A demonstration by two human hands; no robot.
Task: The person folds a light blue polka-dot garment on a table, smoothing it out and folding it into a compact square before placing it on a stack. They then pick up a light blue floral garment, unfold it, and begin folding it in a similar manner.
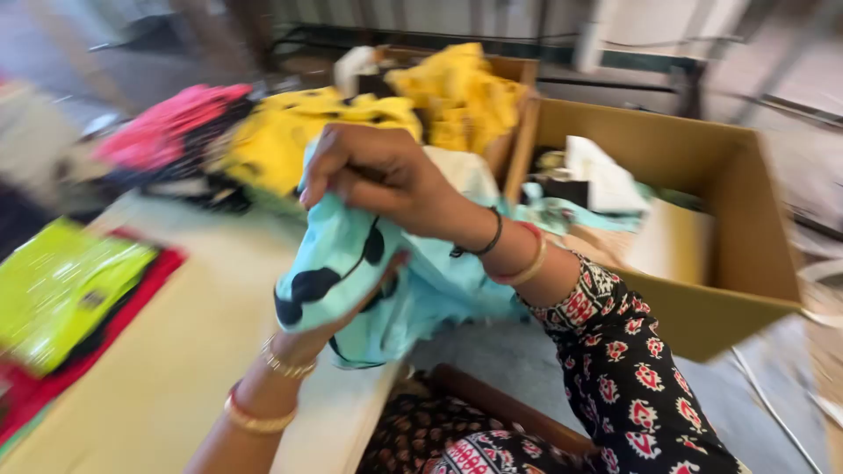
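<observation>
Light-blue garment with black spots (351, 263), held above the table (176, 369) edge: right hand (378, 175) fingers curled, pinching its top fold; left hand (338, 316) cupped beneath, fingers mostly hidden by cloth.

View: a single head-worn camera, no second view.
Facing: downward and forward over the surface (176, 351).
Nearness: close to the hands (378, 175), arms filling the middle.
Far edge: cardboard box (720, 219), blurred.
</observation>
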